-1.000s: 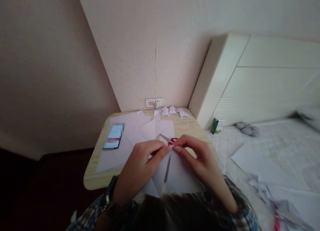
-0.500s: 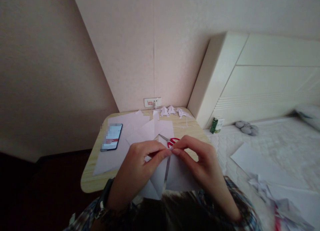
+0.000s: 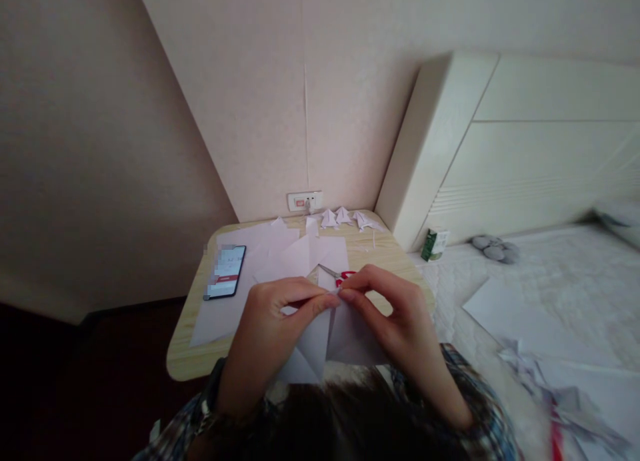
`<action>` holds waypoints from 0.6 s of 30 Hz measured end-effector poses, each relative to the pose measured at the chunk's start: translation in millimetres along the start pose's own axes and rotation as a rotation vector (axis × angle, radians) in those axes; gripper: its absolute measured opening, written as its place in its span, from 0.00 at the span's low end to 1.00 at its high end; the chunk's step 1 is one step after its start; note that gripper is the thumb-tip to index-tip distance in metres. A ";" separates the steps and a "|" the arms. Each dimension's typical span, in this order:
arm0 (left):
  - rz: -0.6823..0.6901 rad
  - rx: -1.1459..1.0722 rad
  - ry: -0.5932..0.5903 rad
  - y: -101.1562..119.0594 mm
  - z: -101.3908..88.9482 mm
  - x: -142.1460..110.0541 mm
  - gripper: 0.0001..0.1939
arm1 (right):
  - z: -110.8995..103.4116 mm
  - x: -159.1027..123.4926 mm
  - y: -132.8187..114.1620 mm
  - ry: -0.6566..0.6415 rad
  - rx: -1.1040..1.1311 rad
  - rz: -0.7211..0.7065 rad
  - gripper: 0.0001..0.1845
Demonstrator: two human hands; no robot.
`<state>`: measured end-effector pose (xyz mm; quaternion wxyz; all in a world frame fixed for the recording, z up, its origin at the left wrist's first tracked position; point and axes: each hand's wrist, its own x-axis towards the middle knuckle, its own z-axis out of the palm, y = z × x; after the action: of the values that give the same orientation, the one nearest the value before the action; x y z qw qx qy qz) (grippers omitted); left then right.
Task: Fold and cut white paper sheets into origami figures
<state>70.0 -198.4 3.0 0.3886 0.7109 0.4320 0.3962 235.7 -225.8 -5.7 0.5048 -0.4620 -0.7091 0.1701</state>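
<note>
A white sheet of paper (image 3: 356,338) with a crease or slit down its middle hangs between my hands, over the near edge of the small table. My left hand (image 3: 287,321) pinches its top edge between thumb and forefinger. Close beside it, my right hand (image 3: 387,311) pinches the same edge, the thumb tips nearly touching. Just beyond my fingertips lie red-handled scissors (image 3: 334,273), partly hidden by my right hand. Loose white paper (image 3: 295,254) spreads over the table behind them. Several small folded paper shapes (image 3: 343,216) stand at the table's back edge.
On the table's left lies a phone (image 3: 227,272) with its screen lit. A wall socket (image 3: 305,201) with a plug sits behind the table. To the right, the bed (image 3: 450,301) holds a green-and-white box (image 3: 434,244), a grey plush item (image 3: 495,249) and more paper (image 3: 530,321).
Both hands keep their pinch on the paper and have shifted very slightly. The view has tilted a little; the table things stay in place.
</note>
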 end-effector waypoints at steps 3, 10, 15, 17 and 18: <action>-0.028 -0.015 0.006 -0.1 -1.4 -0.9 0.11 | 0.3 -1.1 0.3 0.028 -0.011 0.008 0.09; -0.009 -0.050 0.020 4.5 -2.7 -1.0 0.09 | -0.8 -1.5 -1.9 0.063 -0.008 0.005 0.09; 0.004 -0.033 0.070 7.8 -1.2 -2.5 0.09 | -0.9 -3.2 -4.5 0.058 0.016 0.014 0.09; 0.027 -0.019 0.089 9.2 -0.4 -3.9 0.09 | -1.0 -4.1 -5.0 0.061 0.026 0.013 0.09; 0.041 -0.011 0.096 9.7 -0.1 -4.7 0.09 | -1.0 -4.3 -5.0 0.065 0.029 0.012 0.09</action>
<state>71.5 -205.9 10.7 0.3630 0.6976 0.4335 0.4402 234.4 -232.2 -4.1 0.5334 -0.4641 -0.6869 0.1683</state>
